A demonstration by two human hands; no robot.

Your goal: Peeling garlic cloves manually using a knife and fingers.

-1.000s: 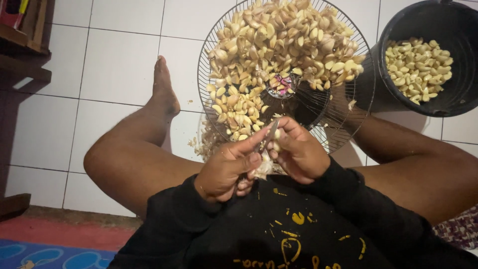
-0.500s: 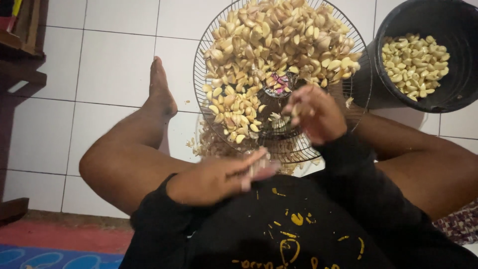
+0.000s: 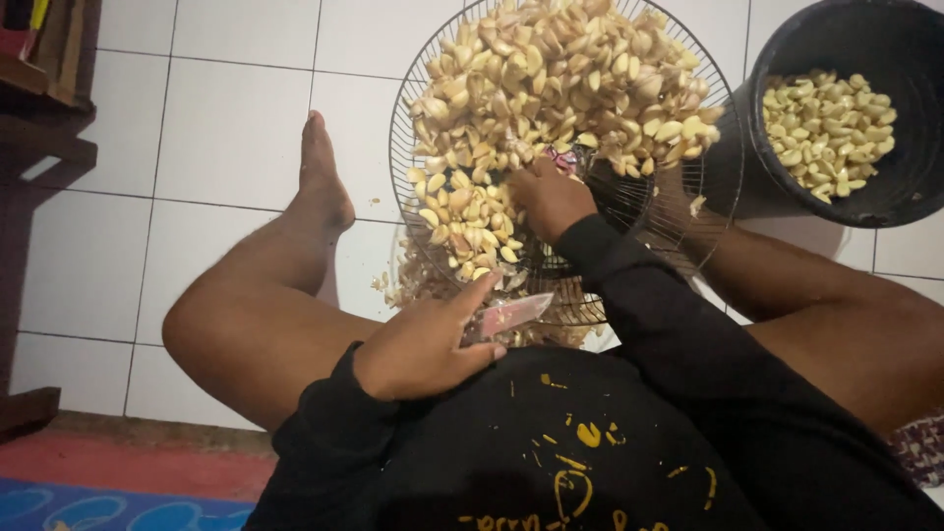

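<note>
A round wire basket [image 3: 629, 251] heaped with unpeeled garlic cloves [image 3: 551, 79] lies on the tiled floor between my legs. My right hand [image 3: 547, 200] reaches into the near side of the heap, knuckles up, its fingertips buried among the cloves, so I cannot see whether it grips one. My left hand [image 3: 425, 346] rests low by my lap, shut on a small knife [image 3: 507, 315] whose blade points right. A black bucket [image 3: 865, 202] at the upper right holds peeled pale cloves [image 3: 828, 128].
Loose garlic skins [image 3: 413, 285] lie on the white tiles under the basket's near edge. My bare left leg and foot [image 3: 320, 182] stretch to the left, my right leg [image 3: 836, 315] to the right. Dark wooden furniture [image 3: 39, 118] stands at the far left, above a coloured mat [image 3: 108, 492].
My right hand left the left hand and went forward into the garlic heap. The left hand dropped toward my lap, still with the knife.
</note>
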